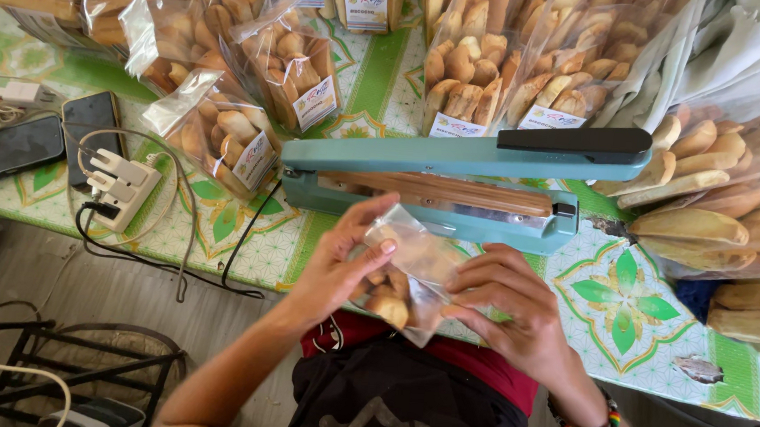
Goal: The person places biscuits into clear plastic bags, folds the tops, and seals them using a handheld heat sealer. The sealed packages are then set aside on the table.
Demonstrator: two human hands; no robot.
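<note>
We pinch a small clear bag of biscuits between our left hand and right hand, just before the teal heat sealer, its arm raised, with filled bags beyond

A: Item?
B: Clear plastic bag w/ small golden-brown biscuits, approx. half full, tilted, open end up, held just in front of table edge.
A: Condition?
B: Top crumpled.

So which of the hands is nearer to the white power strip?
Left. The left hand holds the clear bag of biscuits on the side toward the power strip; the right hand grips the bag's far side, farther away.
</note>
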